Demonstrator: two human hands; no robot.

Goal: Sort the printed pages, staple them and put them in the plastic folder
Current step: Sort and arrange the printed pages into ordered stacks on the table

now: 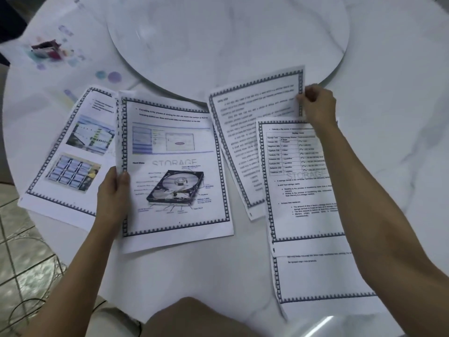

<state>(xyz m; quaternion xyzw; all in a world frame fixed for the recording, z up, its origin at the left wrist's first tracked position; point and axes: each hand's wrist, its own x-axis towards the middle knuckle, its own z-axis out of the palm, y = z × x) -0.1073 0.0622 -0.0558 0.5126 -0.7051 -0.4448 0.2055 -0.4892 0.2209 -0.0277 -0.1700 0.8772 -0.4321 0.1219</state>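
Sorting | left hand (pixel 113 188) grips left edge of white bordered hard-disk page (pixel 175 171), flat on white marble table (pixel 218 276) | right hand (pixel 318 105) pinches far-right corner of white text page (pixel 252 117), lying between both hands, long axis near-to-far, skewed.

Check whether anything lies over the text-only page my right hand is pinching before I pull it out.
Yes. The white printed page with the table lies over the lower right part of the white text-only page, just below the right hand pinching its top right corner. Nothing else visibly covers it.
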